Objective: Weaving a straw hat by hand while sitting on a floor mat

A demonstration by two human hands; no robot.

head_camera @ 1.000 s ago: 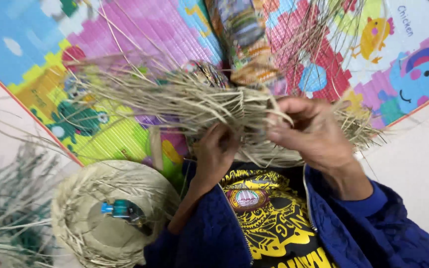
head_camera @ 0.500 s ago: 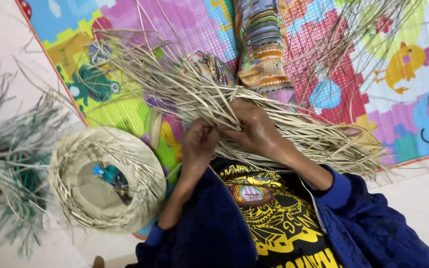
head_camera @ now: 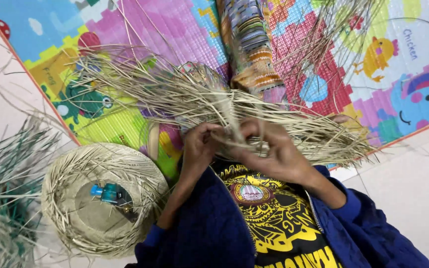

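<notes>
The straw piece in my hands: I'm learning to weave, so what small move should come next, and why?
Probably draw the pinched strand snug. Both hands, left hand and right hand, meet at the middle of the straw weave, fingers closed on strands there, while loose ends fan out on both sides.

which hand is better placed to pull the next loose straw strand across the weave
Probably the left hand: it pinches only the near edge of the straw weave, with loose strands fanning beside it. The right hand lies wrapped over the middle, steadying the piece.
</notes>
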